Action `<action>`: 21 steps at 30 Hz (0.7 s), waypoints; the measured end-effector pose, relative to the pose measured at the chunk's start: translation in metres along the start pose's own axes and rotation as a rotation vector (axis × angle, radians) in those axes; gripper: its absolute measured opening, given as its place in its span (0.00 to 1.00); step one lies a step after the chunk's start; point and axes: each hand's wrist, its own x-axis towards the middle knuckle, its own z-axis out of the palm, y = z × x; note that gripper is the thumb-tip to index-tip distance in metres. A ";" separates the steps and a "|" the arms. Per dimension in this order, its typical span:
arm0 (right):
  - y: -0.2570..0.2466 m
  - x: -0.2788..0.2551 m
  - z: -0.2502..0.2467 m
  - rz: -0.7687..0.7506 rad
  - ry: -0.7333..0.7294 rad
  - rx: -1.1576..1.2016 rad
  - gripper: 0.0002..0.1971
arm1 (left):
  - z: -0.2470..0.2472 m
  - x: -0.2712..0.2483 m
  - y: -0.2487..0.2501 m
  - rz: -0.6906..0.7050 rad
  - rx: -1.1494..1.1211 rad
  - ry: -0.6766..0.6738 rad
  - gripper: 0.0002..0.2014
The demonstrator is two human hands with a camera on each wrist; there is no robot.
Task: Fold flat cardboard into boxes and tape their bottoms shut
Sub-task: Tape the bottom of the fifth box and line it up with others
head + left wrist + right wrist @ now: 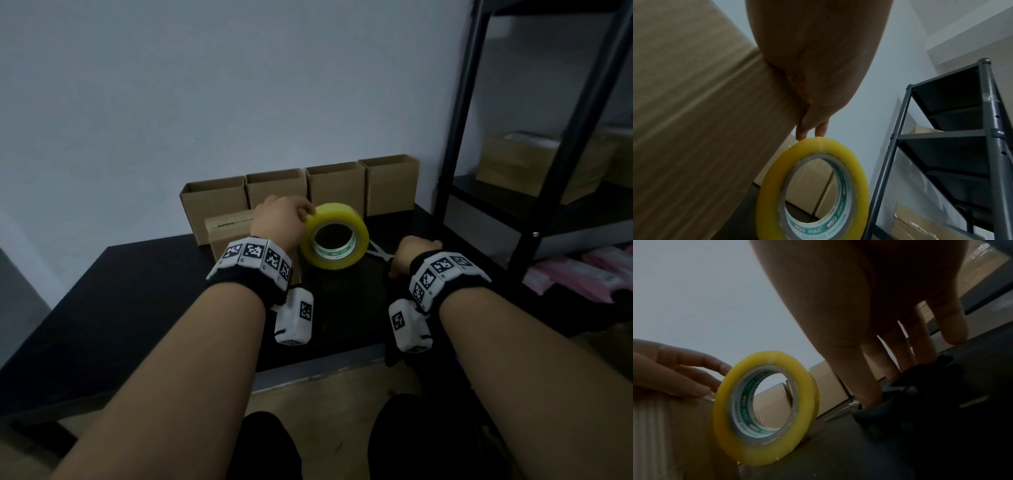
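Head view shows four open-topped brown cardboard boxes (pixel 298 186) in a row against the wall, their insides hidden. On the black table (pixel 120 294) a yellow roll of clear packing tape (pixel 334 236) stands on edge, its core hole facing the person, just beside a taped brown box (pixel 227 228) lying under the left hand (pixel 279 219) — fingertips (pixel 800 135) touching the roll's top rim. Right hand (pixel 411 255) reaches straight-fingered down onto dark-handled scissors (pixel 898 395) (whether it grips them is unclear).
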 end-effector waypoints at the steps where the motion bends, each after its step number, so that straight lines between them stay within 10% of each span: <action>1: 0.001 -0.010 -0.001 -0.057 0.056 0.017 0.29 | 0.000 0.000 0.000 0.004 0.002 0.000 0.19; 11: 0.002 -0.043 -0.012 -0.109 0.101 0.178 0.18 | -0.004 -0.002 0.004 -0.010 -0.017 -0.024 0.19; 21: -0.014 -0.060 -0.045 -0.247 0.042 0.961 0.12 | -0.017 -0.004 0.004 -0.027 -0.295 0.081 0.18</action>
